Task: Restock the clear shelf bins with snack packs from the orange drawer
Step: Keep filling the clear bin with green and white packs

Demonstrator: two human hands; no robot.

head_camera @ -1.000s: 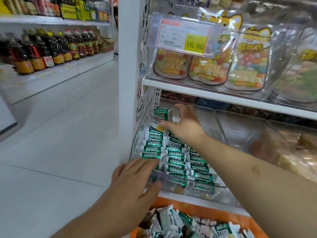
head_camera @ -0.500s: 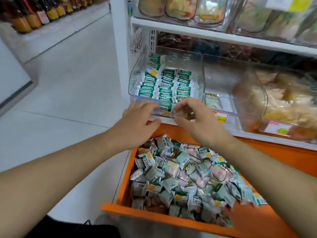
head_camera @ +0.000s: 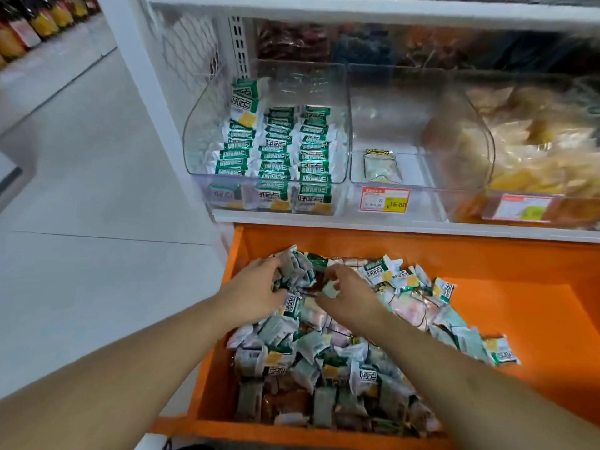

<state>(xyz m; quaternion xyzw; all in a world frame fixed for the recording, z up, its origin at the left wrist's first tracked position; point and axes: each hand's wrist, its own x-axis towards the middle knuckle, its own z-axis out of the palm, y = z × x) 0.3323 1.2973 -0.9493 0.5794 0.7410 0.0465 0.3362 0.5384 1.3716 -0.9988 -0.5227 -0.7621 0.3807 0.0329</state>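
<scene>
Snack packs (head_camera: 331, 352) lie heaped loose in the orange drawer (head_camera: 506, 319), which is pulled out below the white shelf (head_camera: 422, 227). The heap fills the drawer's left and middle; bare orange floor shows on the drawer's right side and along its back wall.

Left hand (head_camera: 253, 295) sits on the heap toward the back left of the drawer, close to the left wall, fingers curled round a few green-and-white packs. Right hand (head_camera: 349, 298) sits just right of the left hand, also on the heap, fingers bent down into the packs and pinching a small pale pack (head_camera: 329, 289) at the fingertips. Both forearms reach in over the drawer's front rim.

Above the drawer, the left clear bin (head_camera: 194, 138) stands on the shelf directly over the drawer's left part. It holds three neat rows of green packs (head_camera: 279, 147); room remains open behind the rows. The middle clear bin (head_camera: 454, 183), above the drawer's centre, holds a single pale pouch (head_camera: 381, 167) with open floor around it; a red and yellow price tag (head_camera: 384, 201) is on its front. The right bin (head_camera: 526, 203) is full of yellowish bagged goods.

Left of the drawer: open pale floor (head_camera: 81, 206).
</scene>
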